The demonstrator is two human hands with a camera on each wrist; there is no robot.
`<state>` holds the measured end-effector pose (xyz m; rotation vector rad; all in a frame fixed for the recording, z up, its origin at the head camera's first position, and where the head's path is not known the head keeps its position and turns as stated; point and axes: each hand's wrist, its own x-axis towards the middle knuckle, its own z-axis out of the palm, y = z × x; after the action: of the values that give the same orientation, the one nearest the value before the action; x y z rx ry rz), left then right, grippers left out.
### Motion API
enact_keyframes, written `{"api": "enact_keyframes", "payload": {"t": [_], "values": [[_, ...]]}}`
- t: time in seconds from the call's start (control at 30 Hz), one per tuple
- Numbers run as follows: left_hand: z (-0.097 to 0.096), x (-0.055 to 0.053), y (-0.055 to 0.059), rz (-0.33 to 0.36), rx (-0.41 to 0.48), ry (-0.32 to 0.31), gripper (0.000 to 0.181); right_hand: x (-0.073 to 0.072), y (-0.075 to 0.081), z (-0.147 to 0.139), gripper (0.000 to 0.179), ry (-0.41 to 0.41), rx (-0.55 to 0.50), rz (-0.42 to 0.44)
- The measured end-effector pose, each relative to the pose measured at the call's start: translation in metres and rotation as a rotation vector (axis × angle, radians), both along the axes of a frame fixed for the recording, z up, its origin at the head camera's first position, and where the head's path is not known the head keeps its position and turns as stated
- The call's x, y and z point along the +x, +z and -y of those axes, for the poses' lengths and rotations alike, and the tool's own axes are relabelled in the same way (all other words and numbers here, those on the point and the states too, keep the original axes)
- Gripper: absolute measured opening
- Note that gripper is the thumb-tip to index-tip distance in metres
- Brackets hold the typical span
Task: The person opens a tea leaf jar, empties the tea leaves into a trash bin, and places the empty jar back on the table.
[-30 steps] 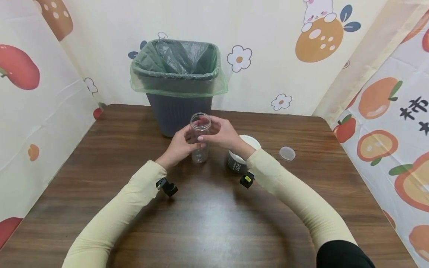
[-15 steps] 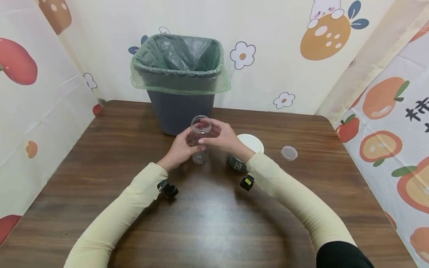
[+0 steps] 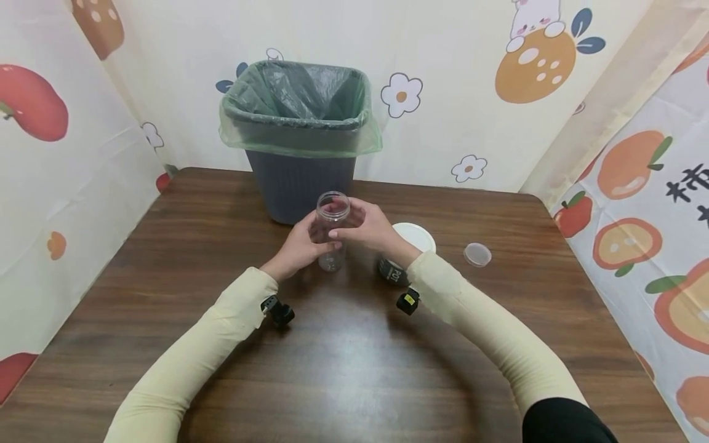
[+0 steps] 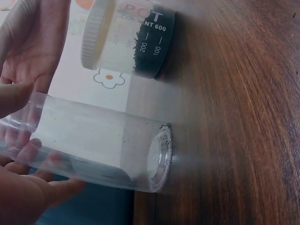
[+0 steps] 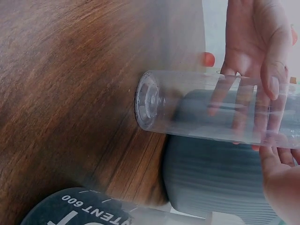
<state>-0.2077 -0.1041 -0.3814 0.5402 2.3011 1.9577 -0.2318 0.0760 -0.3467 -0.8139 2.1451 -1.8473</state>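
**At a Brown Table (image 3: 354,381), Two Hands Steady a Clear Bottle (image 4: 101,140)**

Nearest my head camera, two cream sleeves (image 3: 194,344) reach up from the bottom edge, the right one ending in a black band (image 3: 567,421). On each wrist I can make out a small black camera (image 3: 278,311).

Beyond them, I have both hands clamped on the bottle: the left hand (image 3: 297,245) and the right hand (image 3: 368,227) curl round its sides from opposite directions, thumbs toward me, fingers behind. It is upright near the table's far half, its round mouth facing up; I cannot tell whether its base touches the wood. My left wrist view picks out dark specks at that base.

Just to the right, partly hidden behind the right wrist, sits a pot (image 3: 392,272) with a white lid (image 3: 416,235), a dark lower part and "CONTENT 600" printed on its side. Farther right, a translucent disc (image 3: 477,254) lies flat.

Behind the bottle, a dark bin (image 3: 301,184) wears a green liner (image 3: 299,138). A cream cloth (image 3: 426,55) with printed flowers (image 3: 401,95) backs it all.
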Motion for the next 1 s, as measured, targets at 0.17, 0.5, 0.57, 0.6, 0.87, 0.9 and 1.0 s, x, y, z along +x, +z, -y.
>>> {"api": "enact_keyframes", "payload": {"t": [0.17,0.5,0.57,0.6,0.87,0.9,1.0], "values": [[0.001,0.003,-0.002,-0.030,-0.007,-0.010,0.082,0.002,-0.001,-0.003,0.069,-0.009,0.054,-0.009],[0.004,0.037,0.010,-0.459,-0.354,0.425,0.117,0.006,0.019,-0.036,0.090,-0.103,0.377,-0.196],[0.000,0.047,0.011,-0.597,-0.344,0.500,0.118,0.008,0.024,-0.046,0.093,-0.123,0.482,-0.251],[-0.004,0.052,0.011,-0.655,-0.330,0.518,0.118,0.009,0.027,-0.051,0.095,-0.137,0.542,-0.285],[-0.062,0.090,0.011,-0.716,-0.309,0.264,0.124,0.015,0.034,-0.085,0.092,-0.124,0.774,-0.377],[-0.070,0.091,0.011,-0.677,-0.340,0.213,0.124,0.015,0.034,-0.088,0.090,-0.119,0.793,-0.381],[-0.089,0.092,0.008,-0.509,-0.417,0.102,0.125,0.014,0.030,-0.094,0.087,-0.106,0.854,-0.401]]}}
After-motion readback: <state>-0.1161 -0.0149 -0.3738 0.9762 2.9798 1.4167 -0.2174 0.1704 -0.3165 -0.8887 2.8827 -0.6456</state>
